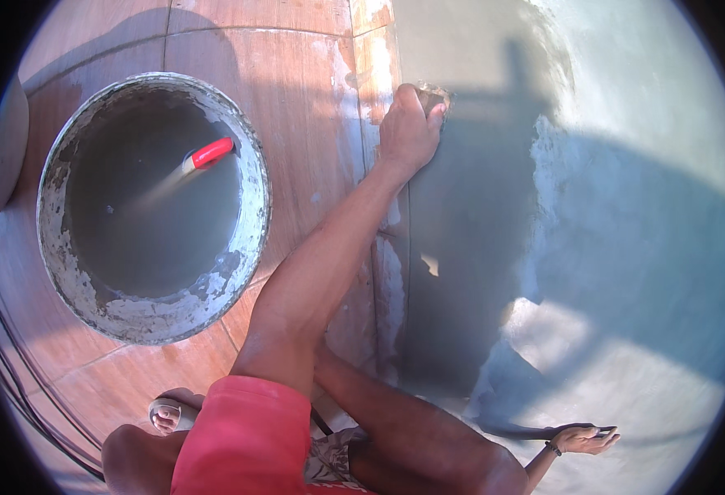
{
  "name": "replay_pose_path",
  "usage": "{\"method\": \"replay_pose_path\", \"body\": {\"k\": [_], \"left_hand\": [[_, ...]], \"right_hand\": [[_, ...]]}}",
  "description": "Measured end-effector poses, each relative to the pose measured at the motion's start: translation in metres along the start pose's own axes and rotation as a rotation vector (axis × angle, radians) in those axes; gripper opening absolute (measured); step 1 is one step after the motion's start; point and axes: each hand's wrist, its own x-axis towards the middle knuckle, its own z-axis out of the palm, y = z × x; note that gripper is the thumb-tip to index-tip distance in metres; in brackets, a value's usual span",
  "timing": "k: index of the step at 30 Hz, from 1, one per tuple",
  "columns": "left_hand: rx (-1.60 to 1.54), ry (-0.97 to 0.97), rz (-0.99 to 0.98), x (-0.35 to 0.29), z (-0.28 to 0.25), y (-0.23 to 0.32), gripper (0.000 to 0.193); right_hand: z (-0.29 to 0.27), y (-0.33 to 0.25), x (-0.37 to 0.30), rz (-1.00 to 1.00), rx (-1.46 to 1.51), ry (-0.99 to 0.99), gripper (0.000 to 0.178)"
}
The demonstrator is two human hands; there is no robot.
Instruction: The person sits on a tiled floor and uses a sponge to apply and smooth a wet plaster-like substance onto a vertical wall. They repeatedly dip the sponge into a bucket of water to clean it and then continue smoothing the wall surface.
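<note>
The biggest thing near you is the pale grey surface (626, 214) on your right, with sun and shade lying across it. On your left are orange-brown tiles (296, 99) with white smears, mostly near the grey edge. Next to the tiles, a long dark grey patch (478, 181) runs down that surface and looks wet. Your round bucket (252, 194) sits on the tiles, its sides crusted white, and it has runny grey mix (131, 239) inside. Your red sleeve (243, 437) shows low in the view, with your patterned shorts (327, 460) beside it. Your left hand (412, 132) reaches far up and grips a small brown lump, right by the dark patch's left edge. Your right hand (587, 439) is low on the right, loose, with its fingers stretched out. A red handle (212, 153) pokes up in the bucket, leaning toward its right side. The brown lump (431, 95) is partly hidden by your fingers, so I can't tell what it is. Smallest is the dark bracelet (553, 448) on your right wrist.
</note>
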Motion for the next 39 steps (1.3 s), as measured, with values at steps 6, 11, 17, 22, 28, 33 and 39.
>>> {"method": "replay_pose_path", "body": {"k": [6, 11, 17, 22, 28, 33, 39], "left_hand": [[-0.046, -0.050, -0.114, -0.127, 0.033, -0.053, 0.047], [-0.196, -0.047, -0.114, -0.235, 0.056, -0.045, 0.045], [-0.034, -0.177, 0.527, -0.271, 0.073, 0.030, 0.051], [0.001, 0.107, 0.306, -0.114, 0.047, 0.033, 0.041], [-0.066, 0.085, -0.068, -0.116, 0.042, -0.031, 0.039], [-0.178, 0.001, -0.036, -0.259, 0.070, -0.029, 0.043], [-0.090, 0.079, 0.320, -0.161, 0.061, 0.028, 0.043]], "right_hand": [[0.008, 0.011, 0.001, -0.042, 0.019, 0.029, 0.057], [0.002, 0.001, 0.003, -0.005, 0.019, -0.005, 0.069], [-0.003, 0.005, 0.000, -0.023, 0.037, -0.006, 0.067], [-0.001, 0.004, 0.001, -0.050, 0.041, 0.009, 0.066], [0.002, 0.004, 0.002, -0.001, 0.050, 0.017, 0.066], [0.003, 0.003, 0.001, -0.017, 0.029, 0.013, 0.065], [-0.003, -0.001, 0.000, -0.032, 0.026, -0.007, 0.058]]}}
